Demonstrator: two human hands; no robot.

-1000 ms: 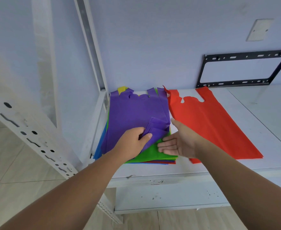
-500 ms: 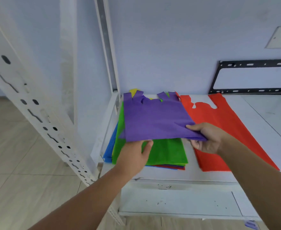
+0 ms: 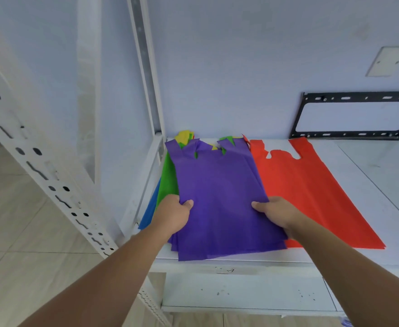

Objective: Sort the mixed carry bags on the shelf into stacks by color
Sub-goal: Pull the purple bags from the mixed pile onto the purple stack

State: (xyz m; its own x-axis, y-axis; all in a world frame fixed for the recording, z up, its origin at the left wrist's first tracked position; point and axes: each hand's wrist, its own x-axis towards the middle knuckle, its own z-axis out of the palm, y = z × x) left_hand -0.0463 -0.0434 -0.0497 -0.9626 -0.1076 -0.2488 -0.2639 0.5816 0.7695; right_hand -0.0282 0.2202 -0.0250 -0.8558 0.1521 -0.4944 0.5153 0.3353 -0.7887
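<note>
A purple carry bag (image 3: 219, 197) is spread flat over the mixed pile at the left end of the white shelf (image 3: 370, 175). My left hand (image 3: 173, 217) grips its left edge and my right hand (image 3: 276, 212) grips its right edge, thumbs on top. Its lower edge hangs past the shelf front. Green (image 3: 167, 182), blue (image 3: 150, 212) and yellow (image 3: 184, 135) bags peek out from under it at the left and back. A red bag (image 3: 311, 192) lies flat alone on the shelf to the right, its left edge under the purple bag.
White perforated shelf uprights (image 3: 40, 171) stand at the left, one crossing diagonally near my left arm. A black metal bracket (image 3: 349, 135) leans on the wall at the back right. A lower shelf (image 3: 240, 293) sits below; tiled floor (image 3: 17, 232) lies at the left.
The purple bag's folded-over bottom has been unfolded and pulled toward me; both hands now hold its side edges, and it covers the green bag that showed before.
</note>
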